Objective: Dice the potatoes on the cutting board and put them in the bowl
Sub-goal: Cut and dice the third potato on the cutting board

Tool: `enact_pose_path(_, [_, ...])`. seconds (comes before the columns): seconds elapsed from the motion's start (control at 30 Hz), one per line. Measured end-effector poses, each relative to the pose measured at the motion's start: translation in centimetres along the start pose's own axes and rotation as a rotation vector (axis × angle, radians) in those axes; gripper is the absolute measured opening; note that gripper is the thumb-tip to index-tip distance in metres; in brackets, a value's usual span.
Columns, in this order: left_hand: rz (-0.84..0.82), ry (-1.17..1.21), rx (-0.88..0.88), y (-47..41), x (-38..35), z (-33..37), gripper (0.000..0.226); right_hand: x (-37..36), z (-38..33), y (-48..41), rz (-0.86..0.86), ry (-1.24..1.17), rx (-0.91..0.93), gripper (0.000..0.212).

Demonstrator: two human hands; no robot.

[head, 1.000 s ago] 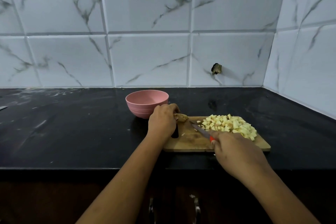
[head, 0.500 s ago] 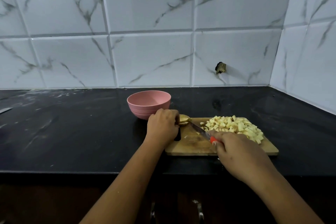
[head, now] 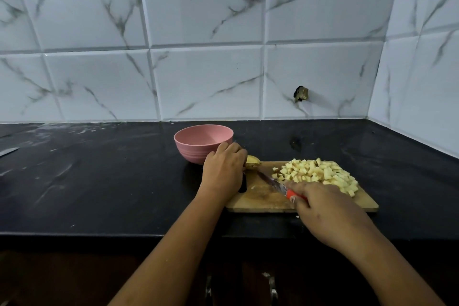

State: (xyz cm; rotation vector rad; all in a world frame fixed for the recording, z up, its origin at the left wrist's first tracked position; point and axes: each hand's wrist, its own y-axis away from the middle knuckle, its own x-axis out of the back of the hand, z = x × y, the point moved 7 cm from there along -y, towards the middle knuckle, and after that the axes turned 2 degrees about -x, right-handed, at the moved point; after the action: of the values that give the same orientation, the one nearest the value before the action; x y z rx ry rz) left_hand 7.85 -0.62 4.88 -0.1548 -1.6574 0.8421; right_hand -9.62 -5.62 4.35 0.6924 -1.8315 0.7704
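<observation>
One potato piece left at cutting board far-left corner, left hand curled over it. Right hand closed round knife, blade beside piece. Dice pile far-right on board; bowl just beyond left corner, apparently empty. Dicing nearly done; next, steady downward cut, fingertips clear.

Black counter under white marbled tiles

A black stone countertop runs the full width, its surface streaked with pale smears toward the left. Behind it and along the right side rises a wall of white tiles with grey veining, meeting in a corner at the right. A small dark hole breaks one tile low on the back wall. At the far left edge a flat metal piece lies on the counter. Below the counter's front edge, two metal cabinet handles show dimly.
</observation>
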Motion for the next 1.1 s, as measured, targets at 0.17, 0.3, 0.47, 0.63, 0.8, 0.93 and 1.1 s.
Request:
enact_pose_path(0.17, [-0.043,0.027,0.009,0.5,-0.2,0.1,0.012,-0.1,0.3,-0.4,-0.001,0.085,-0.021,0.038])
enact_pose_path(0.3, [-0.057,0.01,0.02,0.7,0.0,0.1,0.014,0.2,0.8,-0.6,0.023,0.114,-0.045,0.038])
enact_pose_path(0.47, [-0.077,0.016,0.023,0.8,0.3,0.5,0.016,-0.1,0.7,-0.6,0.007,0.051,-0.039,0.04])
enact_pose_path(0.63, [-0.123,0.096,0.005,1.3,0.1,0.9,0.014,0.5,1.2,-0.6,0.061,0.02,-0.059,0.04])
enact_pose_path(0.8, [-0.241,0.252,-0.006,1.8,-0.2,2.0,0.014,0.3,0.8,-0.3,0.07,0.027,-0.039,0.041])
enact_pose_path(0.93, [-0.243,0.543,0.069,2.3,-0.9,2.0,0.015,0.2,0.6,0.0,0.062,0.021,-0.036,0.042])
enact_pose_path(1.1, [-0.343,0.776,0.107,2.9,-1.3,2.0,0.044,0.6,0.9,0.1,0.068,0.015,-0.035,0.041])
